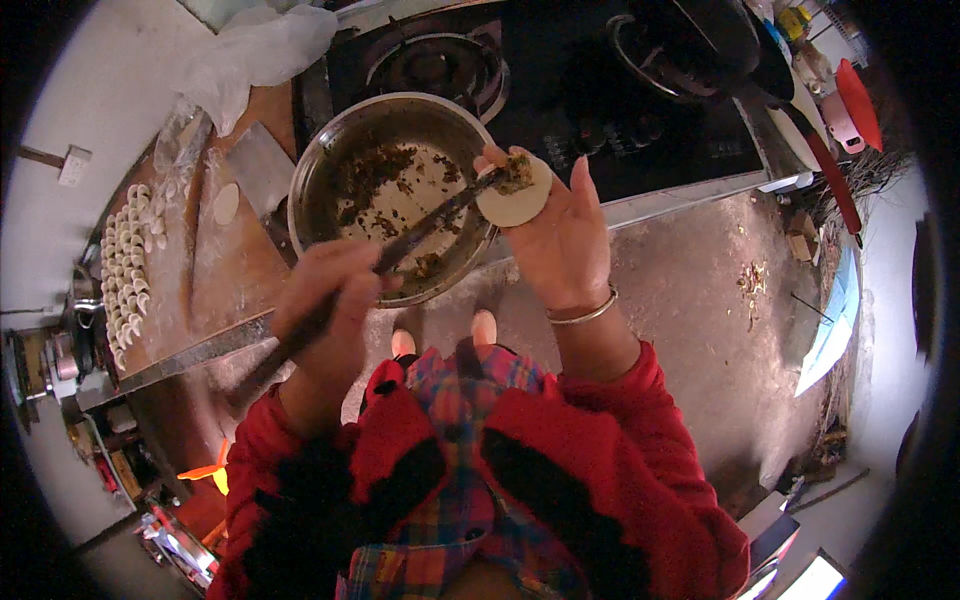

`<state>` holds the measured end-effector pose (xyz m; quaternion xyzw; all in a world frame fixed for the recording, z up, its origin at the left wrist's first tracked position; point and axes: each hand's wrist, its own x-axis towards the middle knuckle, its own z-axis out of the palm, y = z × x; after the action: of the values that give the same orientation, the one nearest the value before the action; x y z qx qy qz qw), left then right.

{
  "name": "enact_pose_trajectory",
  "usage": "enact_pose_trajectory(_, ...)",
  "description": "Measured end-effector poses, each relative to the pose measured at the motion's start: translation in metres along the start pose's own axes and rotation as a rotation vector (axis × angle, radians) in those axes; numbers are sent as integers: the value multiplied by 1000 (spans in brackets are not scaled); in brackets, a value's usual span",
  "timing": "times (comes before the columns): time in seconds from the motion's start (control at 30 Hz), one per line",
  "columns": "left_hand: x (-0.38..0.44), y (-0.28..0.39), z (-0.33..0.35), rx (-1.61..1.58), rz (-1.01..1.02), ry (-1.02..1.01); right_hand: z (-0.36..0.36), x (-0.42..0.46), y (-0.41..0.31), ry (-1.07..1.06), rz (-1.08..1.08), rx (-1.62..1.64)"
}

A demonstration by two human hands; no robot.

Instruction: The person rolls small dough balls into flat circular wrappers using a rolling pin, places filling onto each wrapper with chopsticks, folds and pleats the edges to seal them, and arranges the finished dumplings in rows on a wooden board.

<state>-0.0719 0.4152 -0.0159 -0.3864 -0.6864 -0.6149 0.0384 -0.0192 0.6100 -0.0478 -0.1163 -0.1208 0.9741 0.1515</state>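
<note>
My left hand (330, 300) grips long dark chopsticks (420, 236), partly blurred; whether there is one or a pair is unclear. Their tip touches a lump of greenish-brown filling (516, 175) on a round dough wrapper (517, 206). That wrapper lies on the fingers of my right hand (559, 229), palm up with the thumb apart. Below and left of the wrapper is a wide metal basin (300, 176) with bits of filling spread over its bottom. On the wooden board (232, 262) at the left, rows of folded dumplings (124, 270) stand near another flat wrapper (226, 204).
A cleaver (262, 165) lies beside the basin, and a rolling pin (193, 217) lies across the board. Clear plastic bags (255, 56) are at its back. Behind the basin is a gas stove (555, 105) with a dark pan (720, 45) at the right, its red handle reaching past the edge.
</note>
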Motion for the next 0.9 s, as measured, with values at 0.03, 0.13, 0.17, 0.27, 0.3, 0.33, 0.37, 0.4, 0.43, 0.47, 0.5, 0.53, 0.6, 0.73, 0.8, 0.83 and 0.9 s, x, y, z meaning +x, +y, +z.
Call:
enact_pose_trajectory(0.03,2,1,0,244,188,-89,5,0,2,-1,-1,0)
enact_pose_trajectory(0.13,-1,9,2,285,242,-205,15,-1,3,9,4,8)
enact_pose_trajectory(0.17,-3,6,2,299,292,-234,17,-1,4,19,6,12)
enact_pose_trajectory(0.27,-5,2,-1,279,330,-290,13,0,6,23,6,29)
enact_pose_trajectory(0.3,-4,2,-3,270,335,-312,9,2,7,18,2,38)
enact_pose_trajectory(0.33,-5,2,-7,218,280,-240,8,3,8,23,1,26)
enact_pose_trajectory(0.37,-8,2,-12,166,226,-169,7,4,10,27,0,15)
enact_pose_trajectory(0.4,-11,2,-18,113,170,-100,5,4,12,33,-3,4)
enact_pose_trajectory(0.43,-14,-5,-23,72,106,40,3,4,14,27,1,10)
enact_pose_trajectory(0.47,-13,-6,-21,-148,-35,150,1,4,15,20,4,17)
enact_pose_trajectory(0.5,-11,-4,-20,-358,-178,267,2,5,16,10,19,24)
enact_pose_trajectory(0.53,-12,-4,-21,-481,-278,310,5,4,17,13,39,40)
enact_pose_trajectory(0.6,-17,-8,-22,-731,-481,389,13,0,18,21,74,71)
enact_pose_trajectory(0.73,-26,-25,-15,-611,-543,375,5,5,26,-122,132,157)
enact_pose_trajectory(0.8,-31,-29,-15,-555,-583,432,8,4,29,-71,123,112)
enact_pose_trajectory(0.83,-32,-29,-17,-527,-603,460,10,4,30,-46,119,111)
enact_pose_trajectory(0.9,-32,-28,-30,-620,-578,424,12,2,30,5,112,109)
